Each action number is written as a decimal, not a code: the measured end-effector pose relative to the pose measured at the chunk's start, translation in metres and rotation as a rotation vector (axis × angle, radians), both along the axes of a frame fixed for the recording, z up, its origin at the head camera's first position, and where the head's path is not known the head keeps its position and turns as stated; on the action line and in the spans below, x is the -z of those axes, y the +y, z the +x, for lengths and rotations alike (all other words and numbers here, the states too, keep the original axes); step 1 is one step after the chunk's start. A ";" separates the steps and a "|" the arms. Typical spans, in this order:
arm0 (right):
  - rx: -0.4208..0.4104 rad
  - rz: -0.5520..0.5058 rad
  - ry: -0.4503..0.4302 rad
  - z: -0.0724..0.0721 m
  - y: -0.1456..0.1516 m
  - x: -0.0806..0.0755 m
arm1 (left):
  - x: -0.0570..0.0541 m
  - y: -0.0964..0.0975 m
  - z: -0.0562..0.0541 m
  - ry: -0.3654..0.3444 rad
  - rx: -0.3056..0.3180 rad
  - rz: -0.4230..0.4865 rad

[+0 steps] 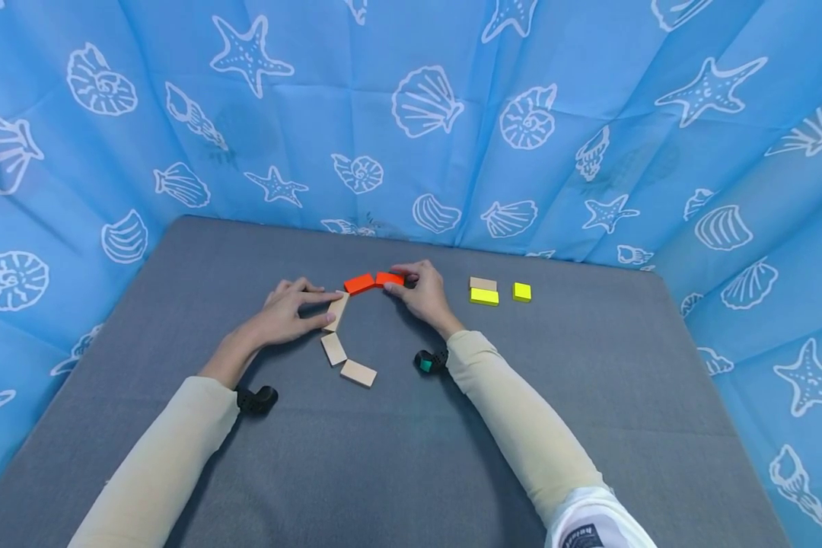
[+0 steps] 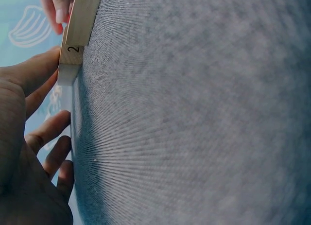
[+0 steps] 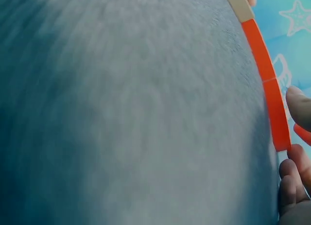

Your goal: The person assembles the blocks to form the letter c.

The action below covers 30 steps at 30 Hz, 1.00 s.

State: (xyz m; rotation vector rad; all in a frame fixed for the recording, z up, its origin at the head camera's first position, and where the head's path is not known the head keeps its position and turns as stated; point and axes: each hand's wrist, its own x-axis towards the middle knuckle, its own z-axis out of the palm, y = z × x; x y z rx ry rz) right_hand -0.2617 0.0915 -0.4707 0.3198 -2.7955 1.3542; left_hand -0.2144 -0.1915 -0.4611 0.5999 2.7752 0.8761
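Observation:
Several blocks form a curved row on the grey table. My left hand (image 1: 288, 313) reaches from the left with index finger and thumb extended, both touching a plain wooden block (image 1: 338, 313); its other fingers are off the block. That block shows a printed "2" in the left wrist view. Beyond it lies a red block (image 1: 359, 284). My right hand (image 1: 426, 295) pinches a second red block (image 1: 387, 279) between thumb and fingers, partly covering it. In the right wrist view the two red blocks meet end to end, the held one (image 3: 277, 115) nearer the fingers.
Two more plain wooden blocks (image 1: 333, 349) (image 1: 359, 374) continue the curve towards the front. To the right, a wooden block (image 1: 482, 284) lies against a yellow block (image 1: 484, 297), with a smaller yellow block (image 1: 522, 292) apart. A blue shell-patterned curtain (image 1: 425, 99) hangs behind the table (image 1: 589, 426).

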 end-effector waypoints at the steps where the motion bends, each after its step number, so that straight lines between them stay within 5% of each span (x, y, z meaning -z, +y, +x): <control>1: -0.005 -0.008 0.004 0.000 0.003 0.000 | 0.000 0.000 0.000 0.001 0.000 0.001; 30: 0.055 0.057 0.122 0.029 0.102 -0.015 | -0.001 0.002 0.001 -0.009 -0.006 -0.010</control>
